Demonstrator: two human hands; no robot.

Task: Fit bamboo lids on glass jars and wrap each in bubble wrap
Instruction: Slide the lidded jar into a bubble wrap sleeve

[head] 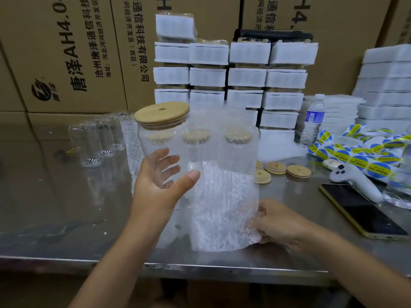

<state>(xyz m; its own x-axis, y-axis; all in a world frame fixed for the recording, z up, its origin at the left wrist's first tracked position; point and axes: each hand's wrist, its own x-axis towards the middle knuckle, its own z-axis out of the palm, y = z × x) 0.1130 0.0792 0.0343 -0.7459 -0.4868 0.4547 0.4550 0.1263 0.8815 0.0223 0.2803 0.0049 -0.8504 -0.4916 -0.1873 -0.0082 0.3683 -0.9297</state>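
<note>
The left hand (164, 181) closes its grip round the glass jar (169, 145), the right hand (278, 223) pinches bubble wrap (224, 207) (slick glass could slip one-handed onto the desk (66, 196)).

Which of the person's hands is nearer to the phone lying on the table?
Right. The right hand, pinching the bubble wrap, sits just left of the phone; the left hand holds the jar farther left.

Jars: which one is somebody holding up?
The lidded jar gripped in the left hand, raised off the table. The lidless jars at the back left sit on the table untouched.
</note>
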